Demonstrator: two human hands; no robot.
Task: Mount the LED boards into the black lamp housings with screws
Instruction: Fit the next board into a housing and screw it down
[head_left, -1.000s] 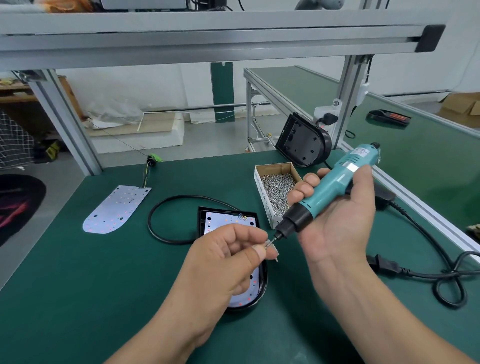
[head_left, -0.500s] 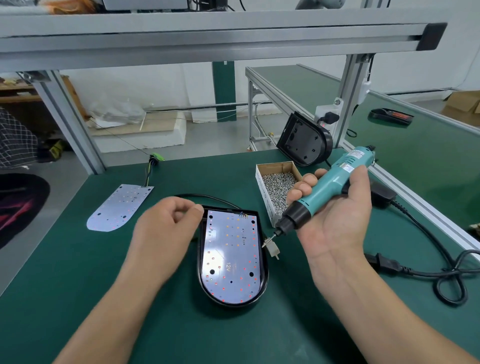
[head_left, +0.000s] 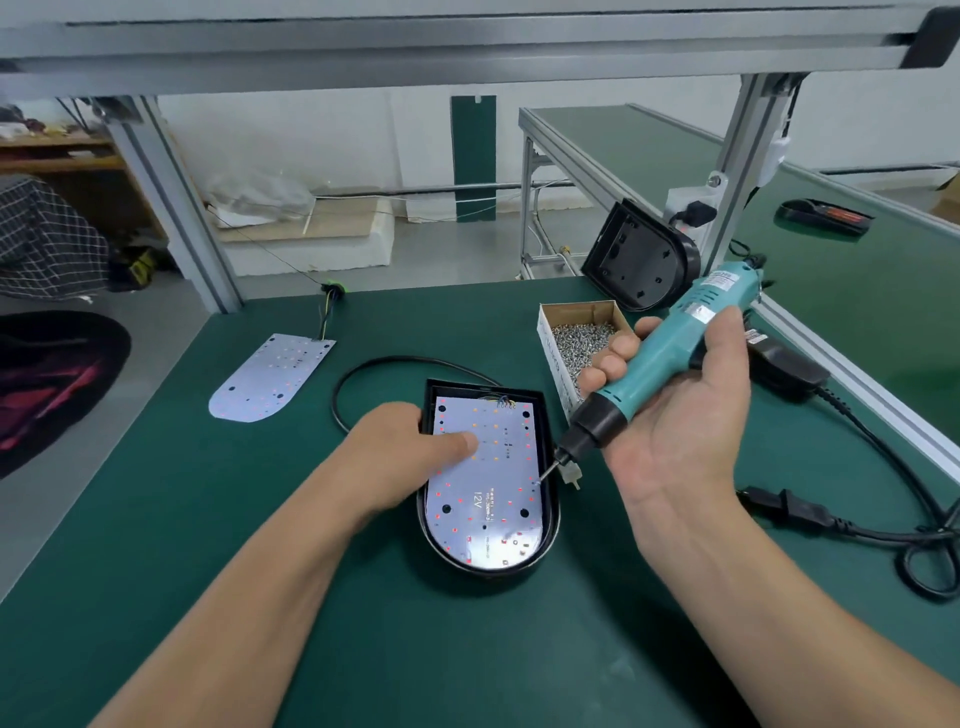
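A black lamp housing (head_left: 552, 525) lies flat on the green bench with a white LED board (head_left: 493, 499) seated inside it. My left hand (head_left: 400, 457) holds the housing at its left rim, thumb pressed flat on the board. In my right hand (head_left: 675, 441) I grip a teal electric screwdriver (head_left: 665, 358), tilted down to the left. Its bit tip touches the board near the right edge. A second LED board (head_left: 270, 379) with a wire lies loose at the far left. Another black housing (head_left: 639, 260) leans upright at the back.
A cardboard box of screws (head_left: 549, 348) stands just right of the housing, behind the screwdriver. A small white connector (head_left: 571, 473) lies beside the housing. The housing's black cord (head_left: 363, 369) loops to its left. The screwdriver's power cable (head_left: 883, 467) coils at the right, near the aluminium frame.
My left hand left the screwdriver tip, swung left, then settled on the housing with its thumb on the board. The screwdriver came down until its bit met the board's right edge.
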